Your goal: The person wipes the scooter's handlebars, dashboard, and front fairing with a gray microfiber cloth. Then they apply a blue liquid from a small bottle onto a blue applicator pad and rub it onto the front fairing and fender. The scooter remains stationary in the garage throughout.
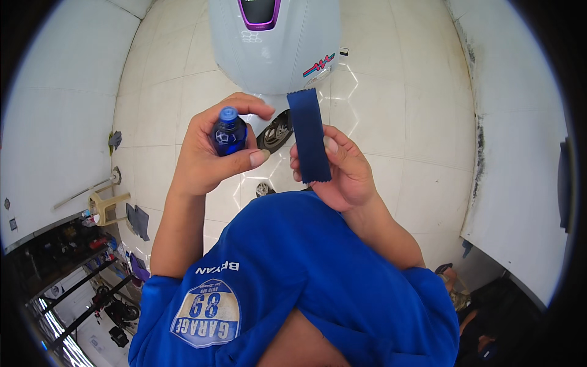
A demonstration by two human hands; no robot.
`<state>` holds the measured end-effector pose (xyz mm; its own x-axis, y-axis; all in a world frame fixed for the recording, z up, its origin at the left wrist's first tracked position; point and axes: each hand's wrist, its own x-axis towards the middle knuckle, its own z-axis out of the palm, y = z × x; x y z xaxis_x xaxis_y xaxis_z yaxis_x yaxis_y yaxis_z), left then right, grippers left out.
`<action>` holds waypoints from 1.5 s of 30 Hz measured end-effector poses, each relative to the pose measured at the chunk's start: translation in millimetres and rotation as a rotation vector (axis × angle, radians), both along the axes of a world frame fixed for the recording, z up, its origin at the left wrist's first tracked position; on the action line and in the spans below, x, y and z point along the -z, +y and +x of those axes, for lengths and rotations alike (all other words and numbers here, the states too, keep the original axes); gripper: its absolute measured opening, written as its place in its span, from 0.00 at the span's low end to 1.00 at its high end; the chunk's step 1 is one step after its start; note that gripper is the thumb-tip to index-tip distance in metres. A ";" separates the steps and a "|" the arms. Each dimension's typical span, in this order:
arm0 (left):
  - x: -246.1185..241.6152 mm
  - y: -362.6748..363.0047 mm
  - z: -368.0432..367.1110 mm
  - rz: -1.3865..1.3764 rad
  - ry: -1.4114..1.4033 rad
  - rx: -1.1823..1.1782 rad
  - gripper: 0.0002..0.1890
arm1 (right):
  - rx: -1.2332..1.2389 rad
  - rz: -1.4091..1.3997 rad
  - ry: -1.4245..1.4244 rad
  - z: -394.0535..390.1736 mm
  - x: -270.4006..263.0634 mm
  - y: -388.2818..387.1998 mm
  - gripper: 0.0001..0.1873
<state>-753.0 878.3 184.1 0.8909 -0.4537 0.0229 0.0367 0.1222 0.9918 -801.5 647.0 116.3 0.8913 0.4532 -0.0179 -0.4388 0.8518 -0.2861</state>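
Note:
A small dark blue glass bottle [230, 136] with a light blue top rests in the curve of my left hand [208, 151], between palm, thumb and fingers; the index finger is lifted clear of it. My right hand [346, 167] pinches a dark navy cloth strip [309, 135] with zigzag-cut ends, its thumb on the near side and fingers behind. The strip stands beside the bottle without touching it. Beyond both hands is the glossy pale grey body panel [275, 55] of a scooter-like vehicle, with its wheel [277, 131] partly hidden behind the strip.
Beneath lies a light tiled floor [426, 183] reflecting hexagonal lights. A beige plastic stool [104, 208] and a cluttered shelf [59, 250] are at the left. White walls flank both sides. At the lower right, another person [477, 321] is partly visible. Motorcycles [114, 307] stand at the lower left.

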 end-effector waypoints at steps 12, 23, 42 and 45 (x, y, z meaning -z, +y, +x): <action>-53.5 -51.0 0.8 0.916 -0.394 -0.131 0.24 | -0.097 -0.159 0.020 11.3 -6.8 -40.3 0.19; -89.2 -54.0 -63.8 1.264 -0.921 -0.265 0.22 | -0.228 0.012 -0.057 -27.5 -10.7 -16.4 0.21; -113.2 -47.4 -230.9 1.410 -1.175 -0.426 0.17 | -0.442 0.088 -0.098 -157.8 -25.5 -7.0 0.22; -112.0 -57.1 -243.5 1.403 -1.205 -0.365 0.17 | -0.427 0.099 -0.085 -170.3 -27.2 -11.8 0.21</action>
